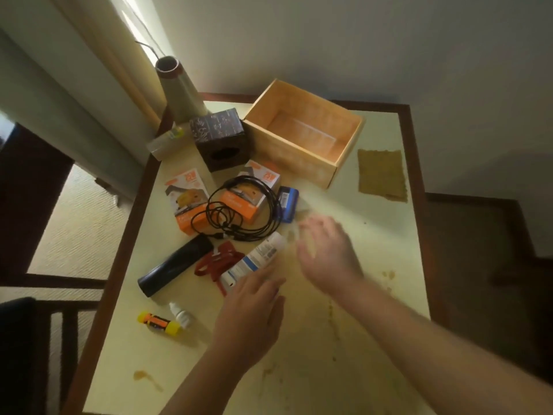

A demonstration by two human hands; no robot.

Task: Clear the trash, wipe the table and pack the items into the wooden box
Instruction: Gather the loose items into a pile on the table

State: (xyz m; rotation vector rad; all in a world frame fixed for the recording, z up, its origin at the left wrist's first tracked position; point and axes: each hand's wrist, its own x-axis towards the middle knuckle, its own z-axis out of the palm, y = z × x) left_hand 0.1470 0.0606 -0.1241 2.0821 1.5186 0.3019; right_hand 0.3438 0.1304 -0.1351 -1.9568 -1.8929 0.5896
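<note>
Your left hand [254, 310] lies flat and released over the table [374, 295], fingers extended toward the white tube [254, 259]; whether they touch it cannot be determined. Your right hand [326, 253] hovers just right of the tube's cap end, fingers curled downward. The hand is blurred, so you cannot tell whether it grasps anything.

The wooden box [302, 136] stands open at the far side of the table, nothing visible inside. A brown cloth [381, 175] lies flat to its right, apart from it.

The items remain outside the box: two orange cartons [187, 202], a coiled black cable [239, 211] lying across them, a blue object [288, 203], a black cylinder [176, 265], a red strap [218, 262], a small dropper bottle [181, 314] and a yellow-capped marker [158, 322]. Brown stains [332, 322] mark the tabletop near you.
</note>
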